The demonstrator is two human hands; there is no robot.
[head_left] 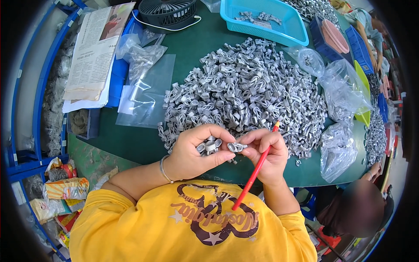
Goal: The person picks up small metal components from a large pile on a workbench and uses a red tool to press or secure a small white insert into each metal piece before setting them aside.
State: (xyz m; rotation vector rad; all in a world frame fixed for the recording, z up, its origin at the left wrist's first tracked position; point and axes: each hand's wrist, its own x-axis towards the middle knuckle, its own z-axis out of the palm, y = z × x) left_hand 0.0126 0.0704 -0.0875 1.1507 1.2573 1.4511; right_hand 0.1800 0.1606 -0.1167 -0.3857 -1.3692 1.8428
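A few small ribbed grey metal loops [209,146] are cupped in my left hand [187,153], its fingers curled round them. Between my two hands, one more grey metal loop [236,147] is pinched by the fingertips of both. My right hand [271,157] also grips a red pencil [254,174], which slants down toward my chest with its sharpened yellowish tip upward. Just beyond my fingers spreads a large heap of the same metal loops [244,87] on the green table [144,148].
A turquoise basket [262,34] with some parts stands at the far side, beside a black fan [168,13]. Newspaper [94,52] and a clear plastic bag [148,96] lie left. More plastic bags [345,87] are at right; a co-worker [355,209] sits there.
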